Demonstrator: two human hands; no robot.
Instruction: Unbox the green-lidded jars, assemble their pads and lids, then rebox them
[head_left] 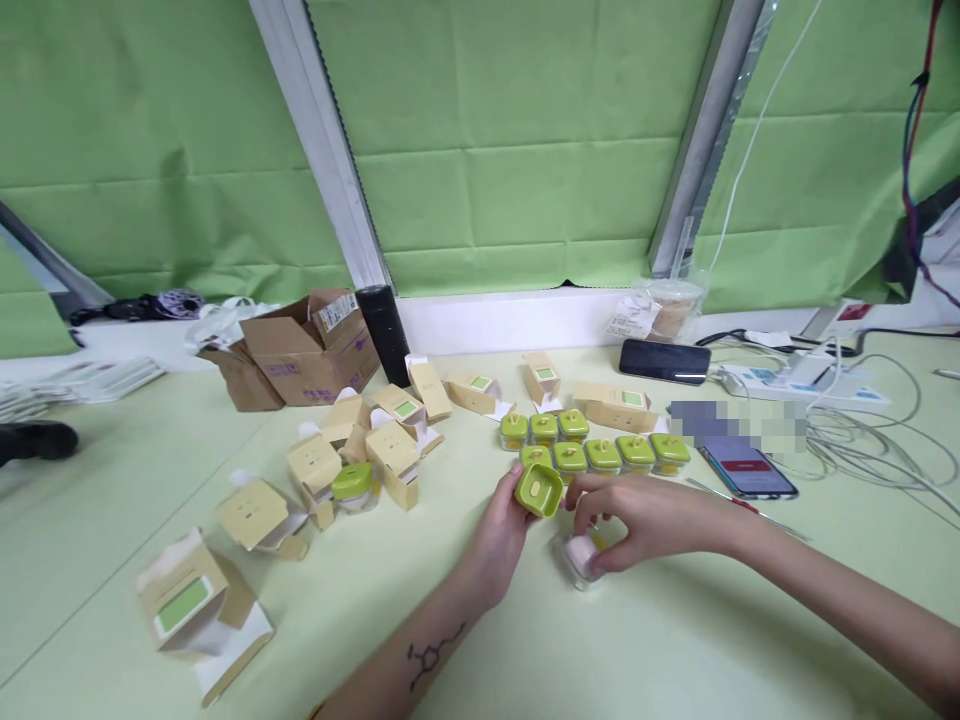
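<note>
My left hand [500, 540] is closed on a green square lid [539, 490], tilted so that its hollow underside faces me. To its right, my right hand [626, 525] reaches down over a small clear container [576, 578] on the table, fingers and thumb closed about its top. A pale pinkish-white piece [580, 553] shows in the container; whether the fingertips grip that piece or only the rim, I cannot tell. Just beyond both hands stand several clear containers with green lids [602, 455], in two rows. Another green-lidded container [355, 485] stands among opened boxes at the left.
Opened small tan boxes [251, 515] lie across the left and back of the table. A brown carton [300, 350] and a black bottle [384, 335] stand behind them. On the right are a phone [750, 470], a red-handled tool [746, 506], a power strip [810, 390] and tangled cables.
</note>
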